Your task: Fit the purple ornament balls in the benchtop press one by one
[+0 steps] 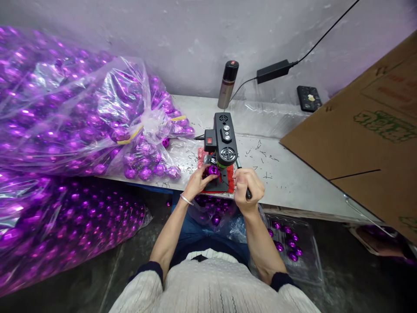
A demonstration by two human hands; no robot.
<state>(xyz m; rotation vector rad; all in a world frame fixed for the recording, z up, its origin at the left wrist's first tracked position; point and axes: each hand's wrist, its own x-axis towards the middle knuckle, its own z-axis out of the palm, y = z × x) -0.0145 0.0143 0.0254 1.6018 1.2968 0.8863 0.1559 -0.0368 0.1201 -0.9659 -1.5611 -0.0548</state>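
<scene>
Purple bauble (213,171) sat by the lever-press head (227,153), left hand (197,179) pinching it, right hand (250,187) wrapped round the lever handle (249,194); from where I stood, square seating and finger clearance looked key.

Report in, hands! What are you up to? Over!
Left hand pinching purple ball over base of black machine. Right hand gripping lever. Big bag of balls at left, not touching hands.

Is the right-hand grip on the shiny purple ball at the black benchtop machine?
No: the right-hand grip is closed around the machine's lever, while the left-hand grip holds the shiny purple ball.
</scene>
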